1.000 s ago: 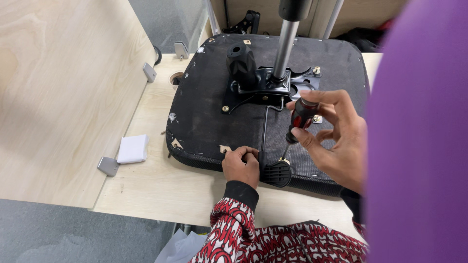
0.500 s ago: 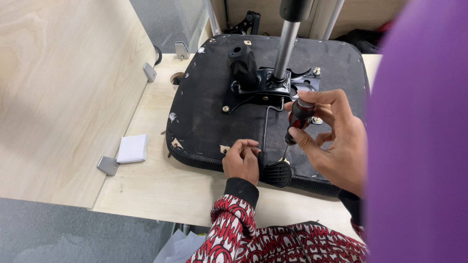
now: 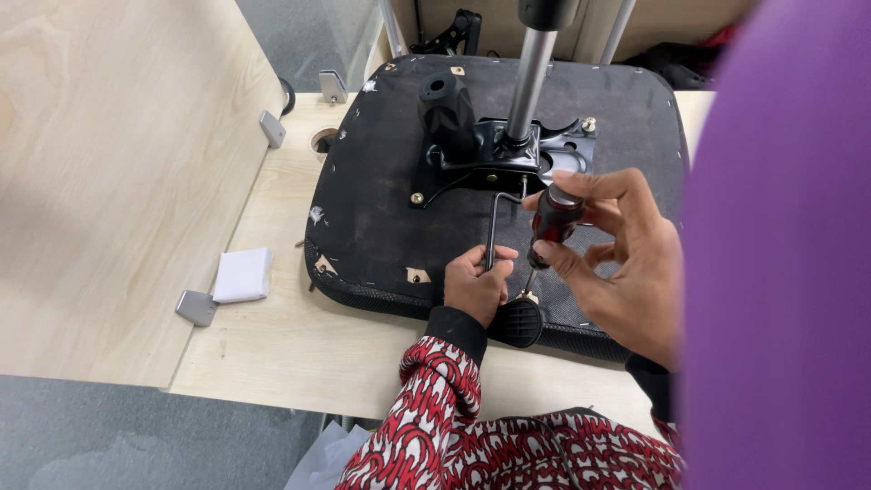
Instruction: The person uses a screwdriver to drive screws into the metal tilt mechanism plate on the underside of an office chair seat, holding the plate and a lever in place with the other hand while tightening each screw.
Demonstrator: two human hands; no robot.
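A pale wooden worktable (image 3: 272, 345) fills the centre; a light plywood panel (image 3: 109, 163) lies at nine o'clock, grey floor (image 3: 136, 436) at seven.

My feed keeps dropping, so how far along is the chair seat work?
Done: the metal plate sits on the upturned seat, with screws visible at two corners. In hand: the right hand holds a screwdriver on a screw near the front edge; the left hand steadies the lever rod. What's left can't be judged.
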